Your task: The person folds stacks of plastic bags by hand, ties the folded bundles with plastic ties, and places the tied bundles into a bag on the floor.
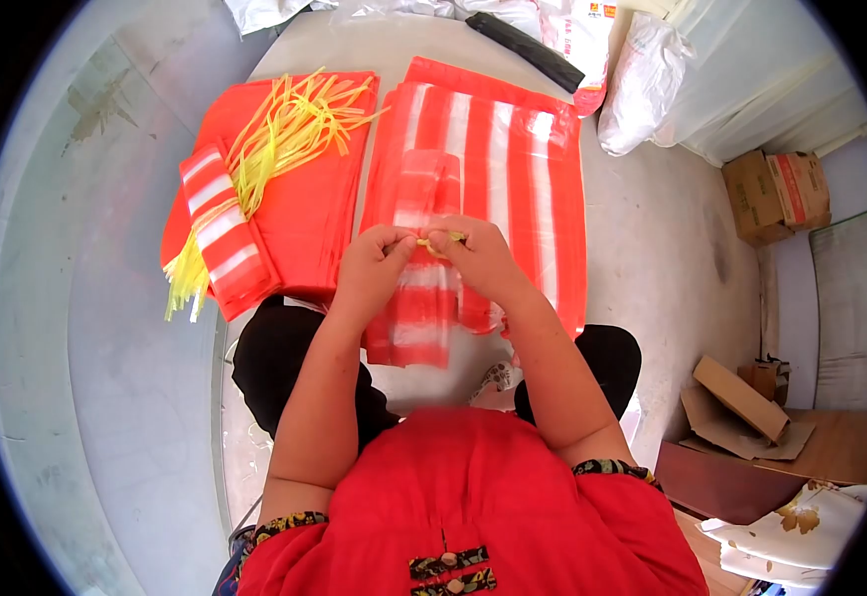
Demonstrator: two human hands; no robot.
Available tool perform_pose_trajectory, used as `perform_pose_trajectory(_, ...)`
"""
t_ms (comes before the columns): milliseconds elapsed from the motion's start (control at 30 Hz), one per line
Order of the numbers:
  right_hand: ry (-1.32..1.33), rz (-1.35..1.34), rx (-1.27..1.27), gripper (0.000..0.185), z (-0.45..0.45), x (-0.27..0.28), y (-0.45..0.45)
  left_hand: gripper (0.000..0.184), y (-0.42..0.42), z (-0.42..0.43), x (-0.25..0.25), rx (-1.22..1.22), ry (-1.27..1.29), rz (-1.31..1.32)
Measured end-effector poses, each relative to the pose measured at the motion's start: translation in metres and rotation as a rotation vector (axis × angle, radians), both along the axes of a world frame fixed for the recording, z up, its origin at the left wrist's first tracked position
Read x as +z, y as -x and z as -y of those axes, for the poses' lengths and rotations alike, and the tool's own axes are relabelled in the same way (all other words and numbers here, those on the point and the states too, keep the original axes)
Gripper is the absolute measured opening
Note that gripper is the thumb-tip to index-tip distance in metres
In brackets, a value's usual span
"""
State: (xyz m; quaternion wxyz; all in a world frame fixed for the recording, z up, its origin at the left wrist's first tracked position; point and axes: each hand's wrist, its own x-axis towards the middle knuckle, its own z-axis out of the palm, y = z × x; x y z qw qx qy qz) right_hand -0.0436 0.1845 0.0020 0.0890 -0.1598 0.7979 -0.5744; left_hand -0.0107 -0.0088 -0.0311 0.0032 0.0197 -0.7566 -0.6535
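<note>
A stack of red-and-white striped plastic sheets [513,189] lies at the upper centre of the frame. To its left, at upper left, is a pile of plain red sheets [304,214]. On that pile rest a bundle of yellow ribbons [299,114] and a folded striped bundle [223,226], the latter with yellow strands around its middle. A folded striped strip [425,189] lies lengthwise over the left part of the striped stack, near centre frame. Smallest is a yellow tie [433,244], located across that strip. The left hand [379,260] and right hand [471,256] are both closed, pinching the tie between thumb and fingers, close together.
</note>
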Motion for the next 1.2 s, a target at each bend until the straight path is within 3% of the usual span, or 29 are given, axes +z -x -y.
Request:
perform_pose_trajectory(167, -0.138, -0.017, 0.052, 0.023, -0.006, 0.012, 0.001, 0.022, 0.001, 0.000, 0.002, -0.008, 0.025, 0.006)
perform_pose_trajectory(367, -0.519, -0.651, 0.086, 0.011, -0.009, 0.010, 0.002, 0.015, -0.002, -0.001, 0.016, 0.102, -0.023, 0.074)
perform_pose_trajectory(467, -0.629, -0.688, 0.073, 0.008, -0.013, 0.008, 0.000, 0.015, 0.000, 0.008, 0.007, 0.090, -0.117, 0.078)
perform_pose_trajectory(633, -0.642, -0.651, 0.064, 0.004, -0.026, -0.018, -0.005, 0.013, -0.002, 0.013, 0.003, 0.144, 0.158, 0.055)
perform_pose_trajectory(767, -0.704, -0.532, 0.002, 0.007, -0.021, 0.000, -0.017, 0.014, -0.005, 0.010, 0.012, 0.158, 0.362, 0.027)
perform_pose_trajectory(967, 0.061, 0.055, -0.058, 0.028, 0.006, 0.010, -0.014, 0.019, -0.008, 0.005, 0.016, 0.159, 0.491, -0.020)
perform_pose_trajectory(1067, 0.129, 0.387, -0.005, 0.035, 0.012, 0.005, -0.007, 0.019, -0.008, 0.006, 0.013, 0.152, 0.488, 0.000)
perform_pose_trajectory(1200, 0.055, 0.378, -0.031, 0.036, 0.017, 0.000, -0.005, 0.021, -0.011, 0.010, 0.011, 0.167, 0.523, -0.101)
